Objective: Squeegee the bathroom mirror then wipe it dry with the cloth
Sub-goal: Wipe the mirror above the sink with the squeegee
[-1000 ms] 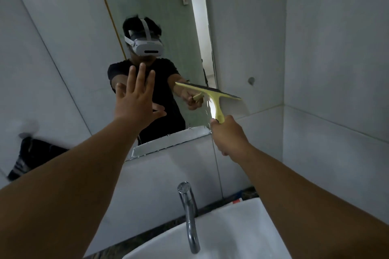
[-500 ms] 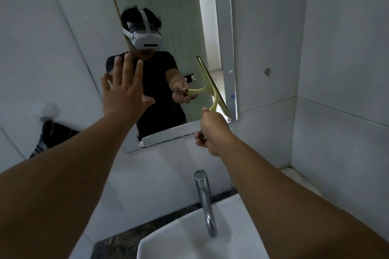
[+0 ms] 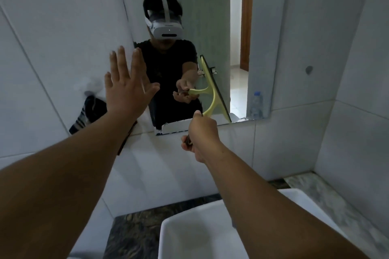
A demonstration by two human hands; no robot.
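The mirror [image 3: 261, 48] hangs on the white tiled wall ahead. My right hand [image 3: 203, 134] grips the handle of a yellow-green squeegee [image 3: 212, 99]. Its dark blade stands nearly upright, slanting down to the right, and rests on the glass near the mirror's bottom edge. My left hand [image 3: 126, 88] is raised flat with fingers spread at the mirror's left edge, holding nothing. A dark striped cloth [image 3: 88, 113] hangs on the wall to the left, below a blurred white patch. The mirror reflects a person in a black shirt wearing a white headset.
A white basin [image 3: 189, 235] sits below on a dark marbled counter [image 3: 134, 229]. A plastic water bottle [image 3: 255, 104] shows reflected at the mirror's lower right. A tiled side wall [image 3: 357, 111] closes the right. The tap is hidden behind my right forearm.
The squeegee blade turned from lying level to standing nearly upright on the glass, and it now sits further from the mirror's right edge. My view shifted, so more of the mirror's right side shows.
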